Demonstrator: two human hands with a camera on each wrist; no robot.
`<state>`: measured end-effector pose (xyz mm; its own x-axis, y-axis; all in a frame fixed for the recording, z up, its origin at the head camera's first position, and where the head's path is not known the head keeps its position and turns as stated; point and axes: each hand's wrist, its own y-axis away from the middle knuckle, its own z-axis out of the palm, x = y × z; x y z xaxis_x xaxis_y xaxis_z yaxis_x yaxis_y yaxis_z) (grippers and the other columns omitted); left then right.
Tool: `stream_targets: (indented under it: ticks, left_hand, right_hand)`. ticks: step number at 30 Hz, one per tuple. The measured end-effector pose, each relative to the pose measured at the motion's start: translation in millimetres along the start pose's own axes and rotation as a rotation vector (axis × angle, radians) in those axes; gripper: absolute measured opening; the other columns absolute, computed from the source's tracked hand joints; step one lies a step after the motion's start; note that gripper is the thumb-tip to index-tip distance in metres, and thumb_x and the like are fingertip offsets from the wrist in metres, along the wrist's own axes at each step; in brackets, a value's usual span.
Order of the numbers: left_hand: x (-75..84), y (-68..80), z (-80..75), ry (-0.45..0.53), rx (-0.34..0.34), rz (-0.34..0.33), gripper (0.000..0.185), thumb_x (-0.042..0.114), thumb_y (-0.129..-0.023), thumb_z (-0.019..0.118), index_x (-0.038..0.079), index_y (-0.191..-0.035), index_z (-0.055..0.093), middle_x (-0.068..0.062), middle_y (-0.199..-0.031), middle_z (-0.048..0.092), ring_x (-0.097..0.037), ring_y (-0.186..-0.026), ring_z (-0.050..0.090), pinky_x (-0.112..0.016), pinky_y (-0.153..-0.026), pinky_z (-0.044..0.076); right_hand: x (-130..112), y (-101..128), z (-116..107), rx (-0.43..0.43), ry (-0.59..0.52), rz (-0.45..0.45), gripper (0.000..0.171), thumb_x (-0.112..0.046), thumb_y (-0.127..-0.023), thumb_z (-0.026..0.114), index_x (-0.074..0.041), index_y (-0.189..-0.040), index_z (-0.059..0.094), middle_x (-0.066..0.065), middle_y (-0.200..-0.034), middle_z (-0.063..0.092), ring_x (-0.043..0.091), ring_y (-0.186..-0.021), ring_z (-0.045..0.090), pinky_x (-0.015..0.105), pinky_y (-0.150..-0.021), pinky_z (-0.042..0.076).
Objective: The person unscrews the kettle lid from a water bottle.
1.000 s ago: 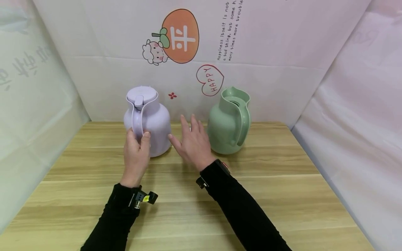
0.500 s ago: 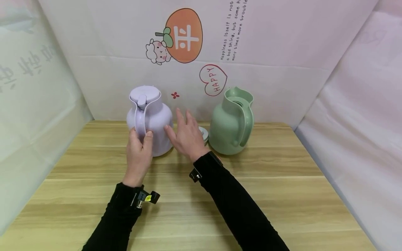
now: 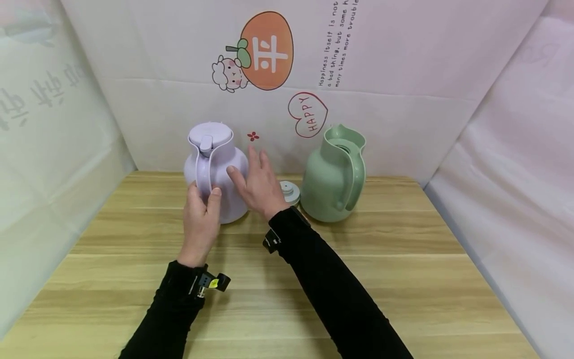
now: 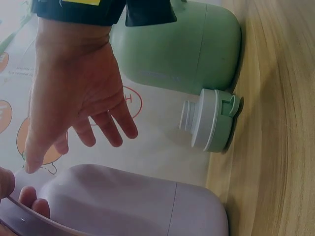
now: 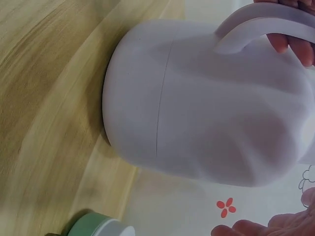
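The lilac thermos jug (image 3: 230,205) is stood upright near the back edge of the table (image 3: 278,314), left of its middle. Its handle (image 3: 204,172) is grasped by the left hand (image 3: 200,227), with fingers curled round it; its lilac lid (image 3: 215,132) is seated in place. The right hand (image 3: 261,188) is held released beside the jug's right flank, fingers extended; no contact is shown. The green thermos jug (image 3: 324,185) is placed near the back edge too, right of the middle, its mouth uncovered. What is judged by colour to be its stopper (image 3: 290,192) is set upside down between the jugs, just beside the green one.

The uncapping of the green jug can therefore be counted as done. On the lilac jug only a hold is seen to be secured: its lid is fitted and its base is on the table. Whether work there is barely begun or just completed cannot be told.
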<state>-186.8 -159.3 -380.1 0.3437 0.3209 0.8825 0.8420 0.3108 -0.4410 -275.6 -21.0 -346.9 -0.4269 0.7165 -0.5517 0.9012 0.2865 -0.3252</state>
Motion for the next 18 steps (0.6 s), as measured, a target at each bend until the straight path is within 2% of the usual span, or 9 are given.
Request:
stream_targets:
  ticks: [11,18]
  left_hand:
    - [-1.2,-1.3,0.3,-0.011,0.007,0.001,0.049,0.026,-0.108,0.055,-0.002,-0.146,0.044,-0.023,-0.135,0.057,-0.033,-0.124,0.055,-0.051,-0.106,0.043]
    - [-1.3,-2.9,-0.3,-0.019,0.012,0.004,0.047,0.025,-0.108,0.054,-0.004,-0.144,0.046,-0.025,-0.134,0.058,-0.034,-0.122,0.057,-0.051,-0.105,0.043]
  right_hand:
    - [-2.2,-7.6,9.5,0.009,-0.083,-0.002,0.087,-0.064,-0.105,0.043,-0.013,-0.168,0.011,0.026,-0.17,0.019,0.041,-0.153,0.034,0.056,-0.119,0.037]
    - [-5.2,-14.0,14.7,0.004,-0.09,-0.041,0.087,-0.06,-0.106,0.045,-0.01,-0.168,0.01,0.023,-0.17,0.022,0.037,-0.154,0.032,0.052,-0.12,0.037]
